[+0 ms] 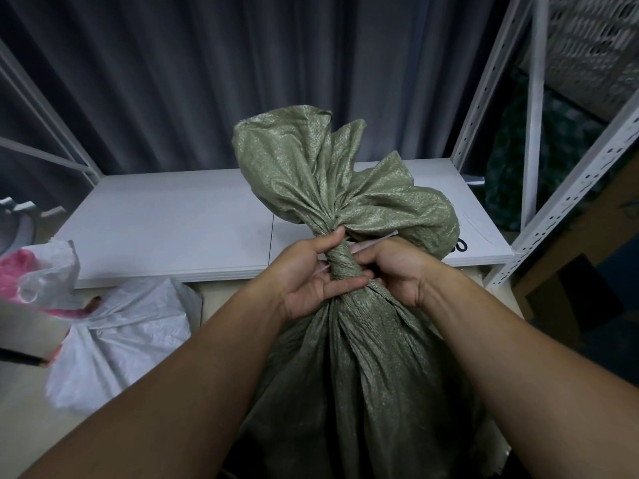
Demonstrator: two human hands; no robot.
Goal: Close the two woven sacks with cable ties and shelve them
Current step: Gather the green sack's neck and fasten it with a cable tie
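While the green woven sack [349, 357] stands upright before the white shelf [166, 219], both hands grip its twisted neck: left hand [311, 274] and right hand [397, 271] each pinch an end of the pale cable tie [371, 244]. Black print on the shelf is mostly hidden, unreadable. A white sack [121, 326] lies left

Shelf board [166, 216] left half bare, green sack [345, 188] blocks right, upright [484, 91] — prob. tight.

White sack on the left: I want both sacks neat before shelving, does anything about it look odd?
The white woven sack lies slumped on the floor beside the low shelf, its neck gathered but splayed, and something pink shows at its mouth.
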